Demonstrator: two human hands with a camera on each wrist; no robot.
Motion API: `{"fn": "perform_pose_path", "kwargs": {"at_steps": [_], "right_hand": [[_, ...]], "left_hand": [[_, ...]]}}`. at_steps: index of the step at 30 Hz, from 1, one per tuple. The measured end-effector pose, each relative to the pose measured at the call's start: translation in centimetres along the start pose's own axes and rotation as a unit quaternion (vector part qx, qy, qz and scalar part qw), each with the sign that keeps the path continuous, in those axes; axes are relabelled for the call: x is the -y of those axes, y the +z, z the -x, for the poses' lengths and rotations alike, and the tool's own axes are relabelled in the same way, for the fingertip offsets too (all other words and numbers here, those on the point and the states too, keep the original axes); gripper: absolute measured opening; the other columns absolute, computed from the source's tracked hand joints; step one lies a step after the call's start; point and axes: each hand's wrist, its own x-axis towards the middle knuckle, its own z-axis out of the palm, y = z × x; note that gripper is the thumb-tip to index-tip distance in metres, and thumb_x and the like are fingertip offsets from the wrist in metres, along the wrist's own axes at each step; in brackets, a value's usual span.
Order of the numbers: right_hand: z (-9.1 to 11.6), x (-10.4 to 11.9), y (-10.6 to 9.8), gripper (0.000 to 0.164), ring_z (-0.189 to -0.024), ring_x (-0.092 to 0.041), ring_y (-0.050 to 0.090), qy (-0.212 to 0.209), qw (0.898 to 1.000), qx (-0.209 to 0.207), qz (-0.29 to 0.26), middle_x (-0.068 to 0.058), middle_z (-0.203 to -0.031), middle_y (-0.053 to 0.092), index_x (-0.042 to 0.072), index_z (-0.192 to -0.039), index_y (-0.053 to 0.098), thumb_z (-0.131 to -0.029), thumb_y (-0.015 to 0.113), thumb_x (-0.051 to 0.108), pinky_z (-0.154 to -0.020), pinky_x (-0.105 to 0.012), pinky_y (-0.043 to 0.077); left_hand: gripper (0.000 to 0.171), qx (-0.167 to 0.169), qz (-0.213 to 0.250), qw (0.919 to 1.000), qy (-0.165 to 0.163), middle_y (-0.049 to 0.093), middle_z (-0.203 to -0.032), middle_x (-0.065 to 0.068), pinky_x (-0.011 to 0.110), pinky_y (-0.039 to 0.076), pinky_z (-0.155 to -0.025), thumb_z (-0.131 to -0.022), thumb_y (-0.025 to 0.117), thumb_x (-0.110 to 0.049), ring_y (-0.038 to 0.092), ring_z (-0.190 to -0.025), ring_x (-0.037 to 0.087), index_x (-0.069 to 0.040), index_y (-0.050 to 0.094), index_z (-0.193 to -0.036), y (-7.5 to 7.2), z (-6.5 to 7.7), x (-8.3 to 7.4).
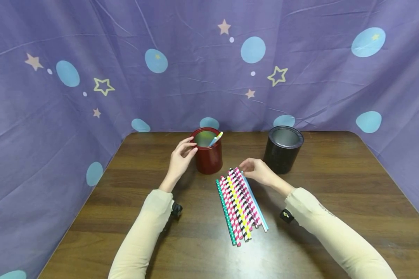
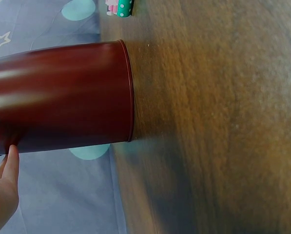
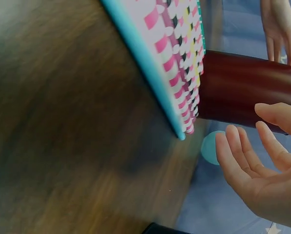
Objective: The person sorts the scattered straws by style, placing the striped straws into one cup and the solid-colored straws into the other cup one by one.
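Note:
My left hand (image 1: 180,161) rests its fingertips on the left side of a dark red can (image 1: 208,159), near the rim. In the left wrist view, the red can (image 2: 62,97) stands upright with straight fingers (image 2: 11,165) against its side. A light blue straw and a yellow one (image 1: 216,138) lean inside it. Just above the far ends of a bundle of patterned paper straws (image 1: 239,205), my right hand (image 1: 260,171) hovers with loosely bent fingers. Nothing shows between these fingers (image 3: 233,161) in the right wrist view. A plain light blue straw (image 1: 255,201) lies along the bundle's right side.
Behind the right hand stands a black can (image 1: 283,151), its open top facing up. The brown wooden table (image 1: 125,217) carries everything. A purple curtain (image 1: 195,77) with stars and blue spots hangs along the table's back and sides.

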Motion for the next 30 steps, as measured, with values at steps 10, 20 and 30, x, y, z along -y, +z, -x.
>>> {"fn": "perform_pose_path", "kwargs": {"at_steps": [10,20,30], "right_hand": [[0.7,-0.9,-0.1,0.024,-0.076,-0.02,0.057,0.008,0.999,0.023,0.026,-0.018,-0.085,0.062,-0.008,-0.096,0.058,-0.074,0.063,-0.003,-0.064,-0.027,0.046],[1.0,-2.3,0.1,0.024,-0.075,-0.02,0.057,0.006,0.998,0.039,0.052,-0.016,-0.084,0.062,-0.006,-0.094,0.059,-0.072,0.066,0.0,-0.064,-0.028,0.046],[1.3,-3.4,0.6,0.025,-0.071,-0.017,0.057,0.019,0.998,0.046,0.048,-0.014,-0.081,0.061,-0.007,-0.095,0.059,-0.073,0.067,0.002,-0.061,-0.025,0.047]], "left_hand": [[0.02,-0.001,0.003,1.0,-0.002,0.046,-0.12,0.029,0.048,0.04,-0.09,-0.08,0.058,0.007,0.046,-0.111,0.037,0.017,0.056,-0.098,0.1,0.0,-0.1],[0.02,-0.001,0.001,1.0,-0.008,0.046,-0.12,0.029,0.049,0.04,-0.09,-0.08,0.058,0.007,0.045,-0.113,0.037,0.017,0.056,-0.098,0.1,0.0,-0.1],[0.02,-0.001,-0.005,0.9999,-0.016,0.047,-0.121,0.027,0.044,0.041,-0.09,-0.081,0.058,0.006,0.045,-0.114,0.033,0.017,0.056,-0.098,0.0,0.0,-0.1]]}}
